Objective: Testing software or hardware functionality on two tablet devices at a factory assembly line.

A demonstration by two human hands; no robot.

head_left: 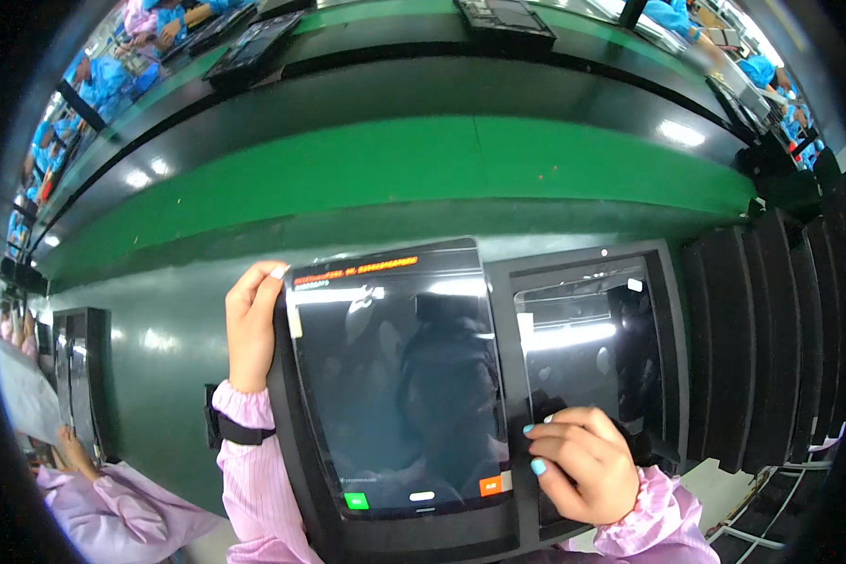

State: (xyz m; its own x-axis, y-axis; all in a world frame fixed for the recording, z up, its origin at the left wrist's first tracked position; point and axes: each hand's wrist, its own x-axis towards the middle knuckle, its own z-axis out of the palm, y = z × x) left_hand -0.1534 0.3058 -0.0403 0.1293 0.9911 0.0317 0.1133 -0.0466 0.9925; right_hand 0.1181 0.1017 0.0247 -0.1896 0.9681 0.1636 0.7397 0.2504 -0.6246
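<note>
A tablet (pixel 395 395) with a dark, lit screen lies tilted in the left half of a black two-bay tray (pixel 517 508). Red and white text lines run along its top; a green and an orange button show at the bottom. My left hand (pixel 252 315) grips this tablet at its upper left edge, thumb by the corner. My right hand (pixel 587 465) hovers over the lower left of a second dark tablet (pixel 583 348) in the tray's right bay. Its fingers are loosely bent and apart, pointing toward the divider, with nothing visible in them.
Several black trays (pixel 761 338) stand on edge at the right. A black case (pixel 80 376) lies on the green table at the left, near another person in a pink sleeve (pixel 132 512). Beyond a dark rail (pixel 395 85), more devices (pixel 508 21) and people in blue show.
</note>
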